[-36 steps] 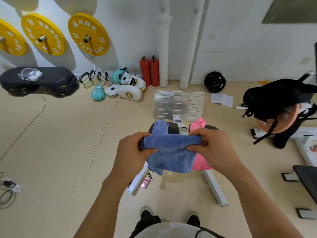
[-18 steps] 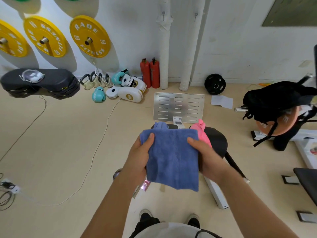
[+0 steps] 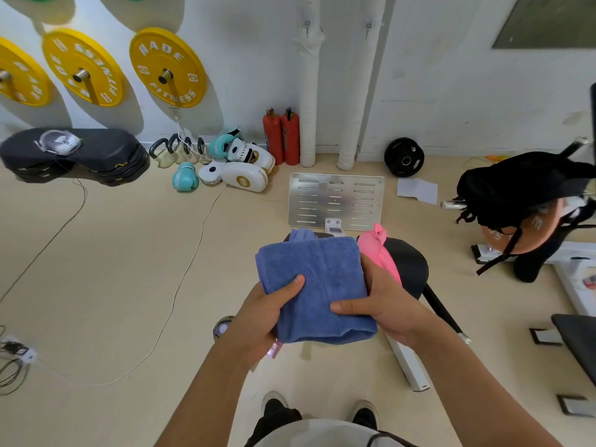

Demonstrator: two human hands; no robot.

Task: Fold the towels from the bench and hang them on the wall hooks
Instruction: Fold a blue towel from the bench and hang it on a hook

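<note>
Folded blue towel (image 3: 317, 285), gripped by left hand (image 3: 264, 312) and right hand (image 3: 385, 304), thumbs on top, above bench (image 3: 408, 266). Pink towel (image 3: 379, 253) and second blue towel (image 3: 301, 235) on bench, partly hidden. Beyond: metal plate (image 3: 335, 201), extinguishers (image 3: 282, 137), wall hooks (image 3: 308, 25).

Towels: three — blue one (image 3: 317, 285) in hands, second blue (image 3: 301, 234) and pink (image 3: 379, 253) on bench (image 3: 408, 269).
Hands: two, left (image 3: 264, 312), right (image 3: 383, 304).
Yellow plates: three (image 3: 167, 67), (image 3: 82, 67), (image 3: 19, 77); green plates at top edge: two, mostly cut off.
Black plate on floor: one (image 3: 403, 157).
Extinguishers: two (image 3: 273, 135), (image 3: 291, 135).
Wall hooks: two (image 3: 307, 25), (image 3: 368, 27).
White pipes: two.
Kettlebells: about four (image 3: 177, 151).
Teal gloves: two (image 3: 184, 177), (image 3: 221, 145).
Shoes: two.
</note>
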